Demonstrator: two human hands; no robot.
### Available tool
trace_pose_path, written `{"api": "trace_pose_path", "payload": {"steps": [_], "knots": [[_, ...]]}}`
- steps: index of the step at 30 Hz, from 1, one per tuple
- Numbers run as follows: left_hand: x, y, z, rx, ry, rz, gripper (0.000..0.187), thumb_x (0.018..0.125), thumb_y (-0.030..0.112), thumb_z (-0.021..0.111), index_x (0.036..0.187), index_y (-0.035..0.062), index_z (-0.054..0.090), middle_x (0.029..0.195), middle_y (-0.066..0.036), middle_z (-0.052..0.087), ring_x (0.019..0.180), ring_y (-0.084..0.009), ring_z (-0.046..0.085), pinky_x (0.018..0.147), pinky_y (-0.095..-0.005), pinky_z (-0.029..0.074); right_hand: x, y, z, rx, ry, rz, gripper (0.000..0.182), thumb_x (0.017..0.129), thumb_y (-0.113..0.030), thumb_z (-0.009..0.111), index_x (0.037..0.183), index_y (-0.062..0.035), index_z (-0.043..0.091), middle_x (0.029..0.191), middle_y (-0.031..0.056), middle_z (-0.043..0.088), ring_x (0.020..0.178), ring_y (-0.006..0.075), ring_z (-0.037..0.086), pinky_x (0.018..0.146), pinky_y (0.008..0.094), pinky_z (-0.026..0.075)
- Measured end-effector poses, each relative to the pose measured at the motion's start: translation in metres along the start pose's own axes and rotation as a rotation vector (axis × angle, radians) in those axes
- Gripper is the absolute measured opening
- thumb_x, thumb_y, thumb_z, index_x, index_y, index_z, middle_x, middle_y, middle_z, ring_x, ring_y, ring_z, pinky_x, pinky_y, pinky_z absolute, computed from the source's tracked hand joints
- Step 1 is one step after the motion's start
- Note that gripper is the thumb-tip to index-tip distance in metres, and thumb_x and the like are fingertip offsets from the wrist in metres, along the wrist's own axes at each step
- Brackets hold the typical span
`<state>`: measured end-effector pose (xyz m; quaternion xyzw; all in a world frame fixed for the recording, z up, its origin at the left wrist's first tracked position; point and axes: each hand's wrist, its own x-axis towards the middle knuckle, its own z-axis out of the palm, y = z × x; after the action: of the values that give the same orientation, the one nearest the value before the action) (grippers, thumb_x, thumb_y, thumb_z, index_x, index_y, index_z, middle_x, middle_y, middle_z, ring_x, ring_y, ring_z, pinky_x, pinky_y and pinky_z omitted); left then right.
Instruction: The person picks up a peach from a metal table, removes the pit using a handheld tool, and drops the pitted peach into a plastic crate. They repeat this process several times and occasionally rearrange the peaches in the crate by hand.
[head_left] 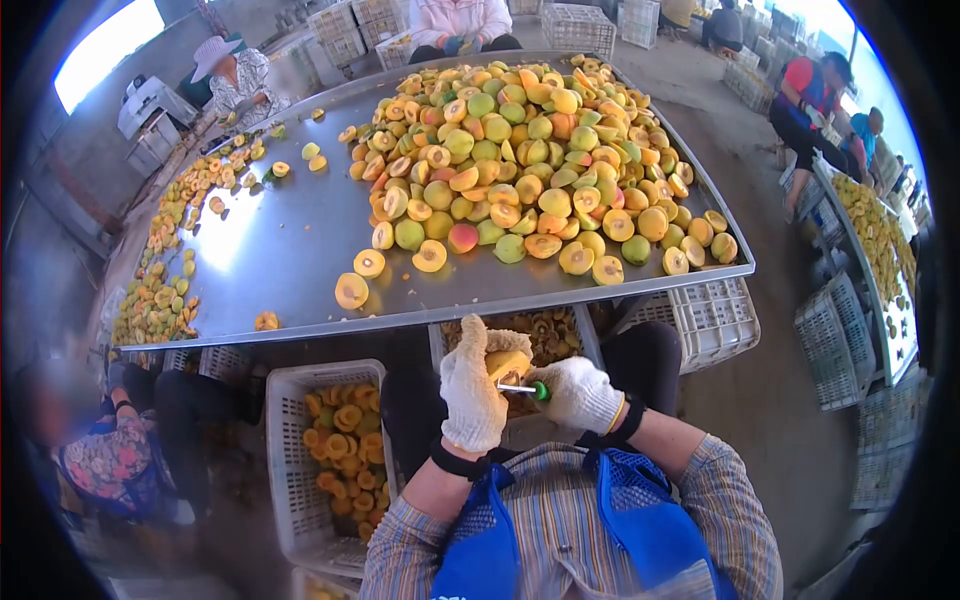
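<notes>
My left hand point(473, 385), in a white knit glove, is closed around a halved yellow peach point(507, 364) held just below the table edge. My right hand point(580, 395), also gloved, grips a small tool with a green handle point(538, 390); its metal tip points at the peach half. Both hands sit close together above my lap. A big heap of whole and halved peaches point(520, 160) lies on the metal table point(290, 250) in front of me.
A white crate of pitted peach halves point(340, 440) stands at my left knee, another crate point(550, 335) sits under the table edge, and an empty one point(715, 315) is at right. Other people sit at left point(110, 450), across the table point(235, 80) and at right point(815, 95).
</notes>
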<state>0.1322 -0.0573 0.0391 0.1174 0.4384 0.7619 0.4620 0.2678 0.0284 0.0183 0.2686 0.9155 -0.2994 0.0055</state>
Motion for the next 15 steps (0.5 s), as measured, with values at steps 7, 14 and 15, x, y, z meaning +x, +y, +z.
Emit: {"api": "trace_pose_path", "payload": {"steps": [7, 14, 15], "knots": [[0.009, 0.013, -0.004, -0.19, -0.348, -0.009, 0.058, 0.104, 0.047, 0.047, 0.083, -0.0021, 0.071, 0.08, -0.015, 0.07, 0.073, -0.0228, 0.069, 0.067, -0.0335, 0.056, -0.003, 0.006, 0.01, 0.117, -0.092, -0.201, 0.025, 0.088, -0.034, 0.067, 0.094, -0.0105, 0.073, 0.069, 0.0137, 0.067, 0.061, 0.0297, 0.068, 0.058, 0.04, 0.054], [0.018, -0.004, -0.007, -0.228, -0.514, -0.072, 0.062, 0.102, 0.048, 0.044, 0.068, 0.0021, 0.068, 0.072, -0.022, 0.065, 0.063, -0.0354, 0.064, 0.061, -0.0431, 0.054, 0.001, 0.011, 0.046, 0.632, -0.063, -0.359, 0.017, 0.084, -0.018, 0.072, 0.099, -0.0101, 0.073, 0.085, 0.0101, 0.072, 0.078, 0.0219, 0.069, 0.077, 0.0351, 0.055], [0.019, -0.011, -0.008, -0.227, -0.511, -0.079, 0.062, 0.102, 0.048, 0.044, 0.068, 0.0021, 0.068, 0.072, -0.022, 0.065, 0.063, -0.0354, 0.064, 0.061, -0.0431, 0.054, -0.001, 0.007, 0.047, 0.783, 0.024, -0.423, 0.019, 0.082, -0.015, 0.073, 0.1, -0.0083, 0.072, 0.092, 0.0089, 0.072, 0.085, 0.0198, 0.069, 0.08, 0.0344, 0.054]]}}
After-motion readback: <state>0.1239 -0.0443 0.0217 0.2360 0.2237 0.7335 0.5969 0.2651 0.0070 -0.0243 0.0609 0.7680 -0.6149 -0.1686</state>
